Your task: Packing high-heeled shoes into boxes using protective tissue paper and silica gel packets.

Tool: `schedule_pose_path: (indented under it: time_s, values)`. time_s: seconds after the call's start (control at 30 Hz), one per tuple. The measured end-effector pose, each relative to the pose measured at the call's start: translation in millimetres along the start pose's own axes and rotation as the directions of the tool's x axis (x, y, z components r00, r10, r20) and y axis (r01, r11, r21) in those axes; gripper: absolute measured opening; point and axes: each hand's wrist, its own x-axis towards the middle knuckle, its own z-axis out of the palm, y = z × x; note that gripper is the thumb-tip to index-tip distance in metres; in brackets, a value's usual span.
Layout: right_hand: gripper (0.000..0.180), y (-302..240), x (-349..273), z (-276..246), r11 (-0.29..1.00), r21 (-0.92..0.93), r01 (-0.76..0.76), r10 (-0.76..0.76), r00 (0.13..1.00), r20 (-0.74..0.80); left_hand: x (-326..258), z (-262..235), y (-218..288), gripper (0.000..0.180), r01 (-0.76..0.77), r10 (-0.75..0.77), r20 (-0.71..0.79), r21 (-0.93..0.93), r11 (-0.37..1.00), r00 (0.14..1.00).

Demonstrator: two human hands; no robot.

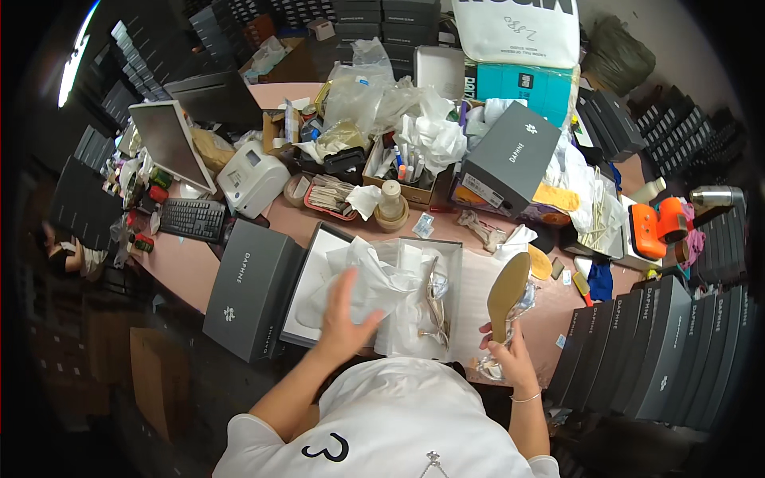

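My right hand [514,360] grips a sandal [508,296] by its narrow part, its tan sole turned up toward me and clear wrapping along its side. Fingers spread, my left hand [344,320] is over crumpled white tissue paper [368,275] and holds nothing; I cannot tell if it touches the paper. The tissue spreads across an open grey shoebox [457,267] and a white-lined tray or lid [307,296] on its left. Another sandal [435,299], with silvery straps, lies inside the box on its right side.
A closed dark grey shoebox [253,287] stands at the left edge of the pink table. Upright shoeboxes [637,346] line the right. Farther back are a keyboard [191,219], a label printer [253,179], a pen box [402,179] and another grey shoebox [511,155].
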Motion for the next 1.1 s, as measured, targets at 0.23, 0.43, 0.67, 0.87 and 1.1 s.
schedule_pose_path:
  time_s: [0.23, 0.43, 0.67, 0.87, 1.1]
  values:
    - [0.093, -0.2, 3.4, 25.5, 0.971, 0.196, -0.134, 0.084, 0.966, 0.246, 126.2, -15.1, -42.2, 0.06, 0.097, -0.141, 0.092, 0.379, 0.92, 0.986]
    - [0.089, -57.6, 9.5, 53.7, 0.953, 0.177, -0.246, 0.13, 0.859, 0.495, 120.1, -9.1, -50.9, 0.03, -0.188, -0.38, 0.704, 0.585, 0.789, 0.599]
    - [0.082, -36.2, 45.9, 94.9, 0.838, 0.098, -0.537, 0.21, 0.483, 0.85, 39.5, -41.5, 37.4, 0.028, -0.203, 0.174, 0.27, 0.082, 0.976, 0.947]
    - [0.055, 31.3, 77.6, 87.8, 0.268, 0.572, -0.775, 0.1, 0.613, 0.784, 18.0, -43.6, 26.5, 0.036, -0.029, 0.029, -0.001, 0.048, 0.998, 1.0]
    - [0.062, 28.0, 31.1, 73.4, 0.265, 0.575, -0.774, -0.04, 0.587, 0.809, 22.8, -1.2, 55.9, 0.037, -0.053, 0.072, 0.205, -0.097, 0.994, 0.976]
